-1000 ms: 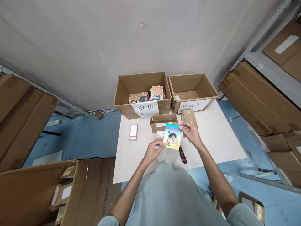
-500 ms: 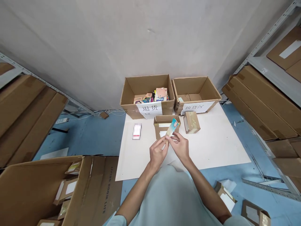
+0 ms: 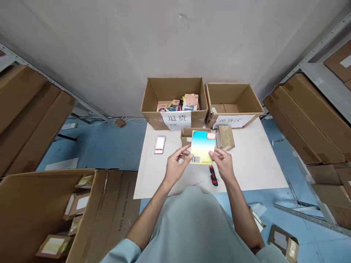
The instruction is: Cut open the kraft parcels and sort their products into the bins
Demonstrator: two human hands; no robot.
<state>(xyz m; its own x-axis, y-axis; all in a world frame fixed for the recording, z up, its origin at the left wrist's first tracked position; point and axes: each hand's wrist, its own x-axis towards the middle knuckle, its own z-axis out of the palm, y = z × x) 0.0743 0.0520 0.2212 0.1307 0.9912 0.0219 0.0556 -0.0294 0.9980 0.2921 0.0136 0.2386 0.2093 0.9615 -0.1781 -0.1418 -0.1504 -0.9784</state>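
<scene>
A small book [image 3: 203,144], its cover fading from blue to yellow with a barcode and a red-edged sticker, is held up over the table between both hands. My left hand [image 3: 177,164] pinches its lower left corner by the barcode. At the lower right edge, my right hand [image 3: 223,162] grips it between thumb and fingers. Behind the book stands an open small carton [image 3: 186,132], partly hidden. Just below the book lies a red and black utility knife [image 3: 213,177] on the white tabletop [image 3: 246,164].
A large carton [image 3: 149,118] with several books and a labelled carton [image 3: 211,120] stand at the back. A taped box [image 3: 227,138] sits beside the small carton; a phone [image 3: 159,145] lies left. A big carton [image 3: 109,204] with parcels is at lower left. Shelves flank the table.
The book has turned from edge-on to flat, its barcode side now facing me. My hands have moved apart to its two sides. The utility knife has come into view.
</scene>
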